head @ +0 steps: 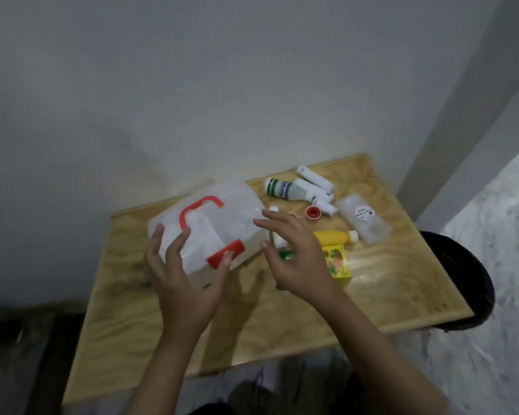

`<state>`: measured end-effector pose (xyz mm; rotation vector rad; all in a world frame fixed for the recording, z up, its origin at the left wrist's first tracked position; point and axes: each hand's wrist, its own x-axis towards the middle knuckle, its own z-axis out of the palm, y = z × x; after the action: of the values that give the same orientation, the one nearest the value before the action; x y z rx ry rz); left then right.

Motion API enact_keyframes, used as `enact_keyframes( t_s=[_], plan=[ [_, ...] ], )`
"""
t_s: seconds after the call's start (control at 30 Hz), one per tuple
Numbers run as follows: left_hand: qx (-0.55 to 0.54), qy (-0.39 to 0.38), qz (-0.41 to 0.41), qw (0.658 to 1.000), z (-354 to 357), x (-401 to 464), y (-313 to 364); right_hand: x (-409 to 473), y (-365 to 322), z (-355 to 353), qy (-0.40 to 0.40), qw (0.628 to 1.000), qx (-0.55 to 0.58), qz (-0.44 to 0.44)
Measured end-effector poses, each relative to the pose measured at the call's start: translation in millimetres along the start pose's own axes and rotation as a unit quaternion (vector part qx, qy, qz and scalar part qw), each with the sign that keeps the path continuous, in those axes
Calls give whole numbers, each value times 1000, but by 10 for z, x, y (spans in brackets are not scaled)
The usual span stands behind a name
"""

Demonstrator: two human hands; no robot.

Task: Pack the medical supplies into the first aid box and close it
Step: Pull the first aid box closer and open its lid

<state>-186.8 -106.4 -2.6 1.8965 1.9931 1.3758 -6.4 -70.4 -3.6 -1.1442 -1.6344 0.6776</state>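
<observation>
First aid box (210,226) blurred, green item (286,255) half hidden behind right hand (297,259)

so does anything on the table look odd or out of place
Mostly no. The supplies lie loose to the right of the box, none packed yet. One red cap sits alone on the table, off any bottle. No spill shows. The box is shut, with the left hand at its red latch.

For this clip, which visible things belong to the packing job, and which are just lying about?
Job: first aid box, bandage rolls, green-striped bottle, yellow bottle, yellow carton, red cap, clear pouch, left hand, right hand.
Not part: wooden table, dark bin.
</observation>
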Motion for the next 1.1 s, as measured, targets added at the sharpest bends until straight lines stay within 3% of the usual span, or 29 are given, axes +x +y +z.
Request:
enact_keyframes(
  t_s=[0.13,0.37,0.9,1.1],
  plan=[
    [-11,-4,-88,996,86,-185,-549,114,116,225,-91,982,-135,-95],
    [-100,47,-38,993,327,-205,-937,106,377,357,-96,951,-226,-190],
    [-150,-40,-44,987,-128,-158,-1088,5,260,390,-86,884,-293,-354],
    [-141,-52,-48,987,-121,-175,-1126,-47,242,428,-43,911,-213,-352]
  ],
)
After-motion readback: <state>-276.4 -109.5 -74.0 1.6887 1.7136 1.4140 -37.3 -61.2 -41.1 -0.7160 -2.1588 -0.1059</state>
